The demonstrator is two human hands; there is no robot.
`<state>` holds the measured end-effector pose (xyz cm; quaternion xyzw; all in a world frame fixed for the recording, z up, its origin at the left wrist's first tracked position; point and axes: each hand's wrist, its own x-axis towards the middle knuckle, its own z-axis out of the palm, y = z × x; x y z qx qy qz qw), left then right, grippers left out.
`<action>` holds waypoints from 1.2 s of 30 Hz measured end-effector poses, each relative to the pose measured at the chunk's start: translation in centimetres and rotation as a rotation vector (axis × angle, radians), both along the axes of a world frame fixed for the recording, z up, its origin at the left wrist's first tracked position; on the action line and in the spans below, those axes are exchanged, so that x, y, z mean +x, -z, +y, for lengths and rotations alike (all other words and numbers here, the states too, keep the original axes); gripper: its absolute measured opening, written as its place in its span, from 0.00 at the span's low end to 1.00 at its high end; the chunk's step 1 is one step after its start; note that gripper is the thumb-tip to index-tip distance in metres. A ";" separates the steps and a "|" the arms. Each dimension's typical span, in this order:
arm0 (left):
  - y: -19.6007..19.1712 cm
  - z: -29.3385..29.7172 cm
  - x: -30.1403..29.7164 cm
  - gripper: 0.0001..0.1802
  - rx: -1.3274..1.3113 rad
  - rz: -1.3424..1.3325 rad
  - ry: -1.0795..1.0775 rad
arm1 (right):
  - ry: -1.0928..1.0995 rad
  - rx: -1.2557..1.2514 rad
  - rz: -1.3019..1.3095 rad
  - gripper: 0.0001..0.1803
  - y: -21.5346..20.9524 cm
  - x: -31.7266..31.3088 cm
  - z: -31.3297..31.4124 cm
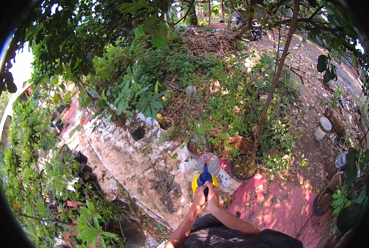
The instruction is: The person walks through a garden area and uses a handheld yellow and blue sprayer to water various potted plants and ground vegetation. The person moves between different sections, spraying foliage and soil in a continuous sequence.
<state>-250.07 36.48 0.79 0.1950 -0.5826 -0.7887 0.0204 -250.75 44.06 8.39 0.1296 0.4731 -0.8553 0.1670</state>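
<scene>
Both my hands are closed together around the dark blue upper part of a blue-and-yellow pump sprayer, held low in front of my body. My left hand is on its left side and my right hand on its right, thumbs close together on top. The yellow round body shows below the blue head, whose narrow blue end points away from me. Just beyond it is a clear plastic jug with a red ring at its mouth. The blue tip overlaps the jug in view; whether they touch I cannot tell.
A pale, stained slab spreads ahead to the left, and red paving lies to the right. A black round pot stands by a slanting trunk. Potted plants line the left; a white bucket sits far right.
</scene>
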 end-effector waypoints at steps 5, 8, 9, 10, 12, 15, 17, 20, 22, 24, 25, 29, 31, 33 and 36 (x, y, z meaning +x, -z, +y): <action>1.3 0.2 -0.3 0.23 -0.126 0.050 -0.019 | -0.003 0.028 -0.024 0.15 -0.5 0.1 0.2; 1.6 0.2 -0.3 0.23 -0.045 0.024 -0.023 | 0.005 0.099 -0.085 0.15 -0.3 0.1 0.1; 1.5 0.2 -0.2 0.22 0.019 -0.002 -0.024 | 0.014 0.114 -0.092 0.16 -0.1 0.1 0.0; 1.3 0.3 -0.2 0.22 0.047 -0.028 -0.039 | 0.022 0.129 -0.100 0.16 0.0 0.0 -0.1; 0.8 0.5 -0.1 0.22 0.109 -0.082 -0.069 | 0.028 0.141 -0.127 0.16 0.2 0.0 -0.2; -0.2 0.6 0.3 0.22 -0.056 -0.118 -0.041 | 0.019 0.141 -0.167 0.16 0.3 0.2 -0.1; -0.7 0.7 0.3 0.22 0.013 -0.080 -0.050 | 0.011 0.140 -0.156 0.15 0.4 0.3 -0.1; -1.4 0.6 0.6 0.22 0.051 -0.038 -0.035 | 0.009 0.109 -0.055 0.15 0.6 0.5 -0.1; -1.6 0.4 0.8 0.22 0.059 -0.056 -0.022 | -0.003 0.095 -0.042 0.16 0.7 0.4 -0.1; -1.5 0.3 0.9 0.23 0.068 -0.113 -0.018 | -0.015 0.091 -0.049 0.15 0.7 0.4 0.0; -1.4 0.3 0.8 0.23 0.035 -0.089 -0.027 | -0.018 0.093 -0.060 0.15 0.7 0.4 0.0; 0.0 0.2 0.7 0.23 -0.006 -0.057 -0.069 | -0.004 0.136 -0.141 0.14 0.4 0.4 -0.3; 1.0 0.1 0.7 0.22 -0.046 -0.044 -0.091 | -0.012 0.150 -0.161 0.14 0.4 0.4 -0.4; 2.1 0.1 0.7 0.21 -0.107 -0.009 -0.099 | -0.020 0.154 -0.164 0.14 0.3 0.5 -0.5; 3.2 -0.1 0.9 0.20 -0.032 0.016 -0.105 | -0.037 0.159 -0.150 0.15 0.3 0.6 -0.6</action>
